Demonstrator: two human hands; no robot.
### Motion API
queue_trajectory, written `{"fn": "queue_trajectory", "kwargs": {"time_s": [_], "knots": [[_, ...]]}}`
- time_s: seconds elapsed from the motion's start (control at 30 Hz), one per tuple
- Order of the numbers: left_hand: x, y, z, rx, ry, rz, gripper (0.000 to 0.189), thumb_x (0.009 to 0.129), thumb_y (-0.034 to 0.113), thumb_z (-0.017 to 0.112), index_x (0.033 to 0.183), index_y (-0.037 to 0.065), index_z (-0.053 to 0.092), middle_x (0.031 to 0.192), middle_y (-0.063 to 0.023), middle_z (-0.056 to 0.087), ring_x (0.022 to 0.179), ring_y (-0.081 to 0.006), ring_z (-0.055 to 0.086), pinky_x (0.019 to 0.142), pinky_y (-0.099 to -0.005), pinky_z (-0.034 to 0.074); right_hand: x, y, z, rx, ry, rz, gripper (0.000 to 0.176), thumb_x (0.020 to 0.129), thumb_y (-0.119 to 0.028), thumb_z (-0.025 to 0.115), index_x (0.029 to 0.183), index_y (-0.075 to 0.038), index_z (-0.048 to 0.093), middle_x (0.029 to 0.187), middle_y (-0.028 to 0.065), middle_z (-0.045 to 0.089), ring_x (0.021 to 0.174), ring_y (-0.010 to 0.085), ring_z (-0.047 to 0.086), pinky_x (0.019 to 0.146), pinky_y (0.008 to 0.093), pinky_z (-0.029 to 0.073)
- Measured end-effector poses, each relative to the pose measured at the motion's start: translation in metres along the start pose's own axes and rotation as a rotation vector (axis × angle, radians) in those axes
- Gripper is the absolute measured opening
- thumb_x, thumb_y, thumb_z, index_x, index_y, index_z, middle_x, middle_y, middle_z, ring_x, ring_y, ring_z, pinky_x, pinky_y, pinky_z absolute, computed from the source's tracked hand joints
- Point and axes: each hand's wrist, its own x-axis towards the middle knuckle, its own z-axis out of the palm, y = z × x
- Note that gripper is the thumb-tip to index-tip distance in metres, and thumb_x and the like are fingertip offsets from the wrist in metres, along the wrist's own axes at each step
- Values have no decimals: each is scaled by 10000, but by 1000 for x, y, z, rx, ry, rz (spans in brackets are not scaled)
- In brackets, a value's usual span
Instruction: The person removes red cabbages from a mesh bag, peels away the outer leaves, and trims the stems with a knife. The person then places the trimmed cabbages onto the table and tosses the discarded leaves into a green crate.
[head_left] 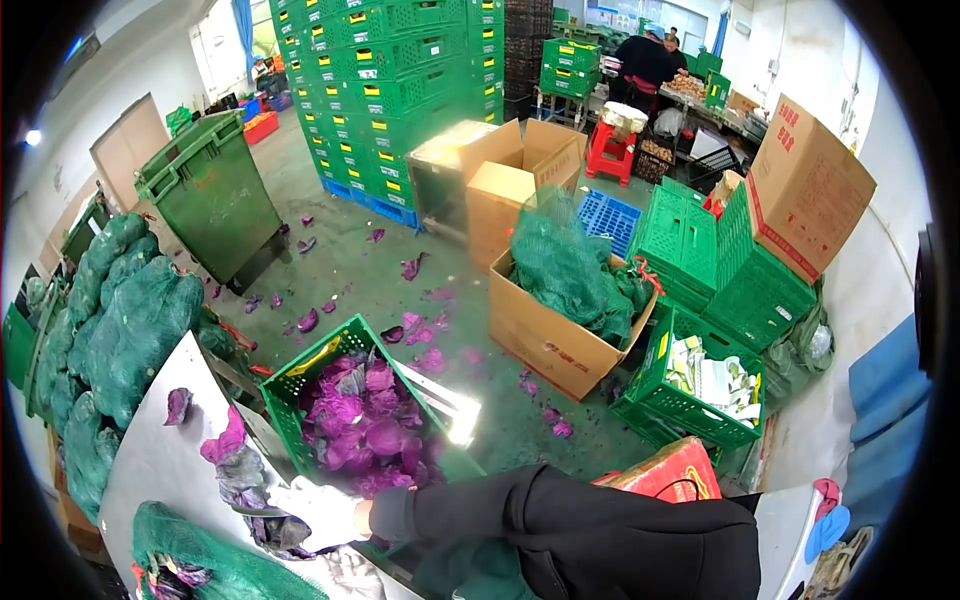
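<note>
My right hand (318, 512), in a white glove, reaches across from the right in a dark sleeve. Its fingers rest at dark purple cabbage leaves (243, 475) on the white table (165, 460); how they close is hidden. Just beyond it stands a green crate (345, 335) full of purple cabbage leaves (370, 415). A green mesh bag (215, 555) with purple cabbage inside lies on the table near the hand. A whitish gloved shape (345, 572) shows at the bottom edge, perhaps my left hand, with its fingers unclear.
Filled green mesh sacks (135, 310) are piled at the left, near a green bin (210, 195). Leaves litter the floor. A cardboard box (560, 340) of mesh bags and a crate of packets (710, 385) stand right. People (645, 60) work in the back.
</note>
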Motion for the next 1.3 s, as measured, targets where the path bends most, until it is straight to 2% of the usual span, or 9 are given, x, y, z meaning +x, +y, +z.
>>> {"fn": "queue_trajectory", "kwargs": {"time_s": [0.1,0.13,0.17,0.23,0.4,0.7,1.0,1.2,1.3], "knots": [[15,33,-4,-473,203,-178,398,945,292,598,1224,8,594,1031,-102,615,936,-228,587,874,-322,470,4,7,9,6,27,-41,946,648,-273,744,1469,-41,336,1468,196,398,1247,416,409,979,461,455],[9,59,5,-558,250,-165,333,942,280,597,1161,31,624,950,-64,610,902,-196,576,817,-313,465,5,9,10,-4,34,-44,949,647,-270,744,1471,-41,334,1473,195,394,1249,418,406,983,462,452],[14,60,2,-514,232,-77,329,938,276,599,1162,36,626,971,-65,613,913,-195,577,823,-322,465,5,9,12,-13,39,-47,952,645,-266,743,1473,-42,332,1478,193,390,1251,419,404,987,464,449],[14,81,9,-460,357,-100,344,936,274,600,1167,19,623,1011,-80,615,927,-205,577,836,-335,460,6,15,19,-30,69,-78,956,644,-262,743,1477,-42,328,1486,192,382,1255,422,398,994,467,445],[11,98,18,-310,423,-11,335,949,166,580,1210,-45,569,1176,-190,594,1108,-284,576,1006,-377,447,8,18,20,-10,62,-100,968,641,-257,743,1483,-41,318,1499,192,366,1255,424,392,995,468,443],[15,87,11,-219,404,97,318,951,166,586,1200,-31,576,1156,-169,604,1031,-264,589,929,-361,483,11,18,21,-18,41,-82,975,641,-260,733,1494,-62,304,1509,191,344,1248,421,388,971,470,455],[9,105,17,-165,396,143,314,947,167,559,1214,2,581,1186,-166,595,1063,-280,582,925,-366,482,14,24,27,-60,52,-107,993,638,-253,737,1495,-45,280,1428,213,388,1225,414,398,953,460,460],[19,104,14,-148,353,252,313,955,156,541,1213,-18,570,1212,-174,569,1099,-286,556,976,-386,447,12,23,25,-79,88,-148,975,631,-263,741,1478,-38,312,1473,201,370,1221,404,401,952,449,461],[31,91,6,-90,334,267,305,961,149,534,1211,-22,569,1213,-172,564,1085,-280,552,973,-382,446,10,16,14,-61,-28,-104,988,687,-213,731,1525,-51,234,1545,195,280,1248,391,398,994,467,448]]}}
